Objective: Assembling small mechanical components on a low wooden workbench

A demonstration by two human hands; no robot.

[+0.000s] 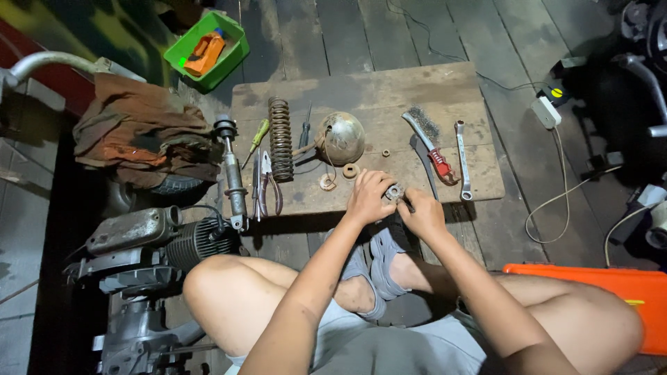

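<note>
My left hand (368, 196) and my right hand (422, 214) meet over the near edge of a worn wooden board (445, 90). Between their fingers they hold a small round metal part (394, 192). On the board lie a rusty coil spring (281, 137), a shock absorber rod (232, 173), pliers (267, 187), two screwdrivers (258, 135), a domed metal headlight shell (342, 136), small rings and washers (349, 170), a wire brush with a red handle (432, 144) and a wrench (461, 158).
A small engine (160, 243) stands at my left knee. A green bin (207, 48) sits at the back, brown rags (139, 132) lie on a tyre at left, an orange case (611, 292) is at right, and cables (563, 201) run across the plank floor.
</note>
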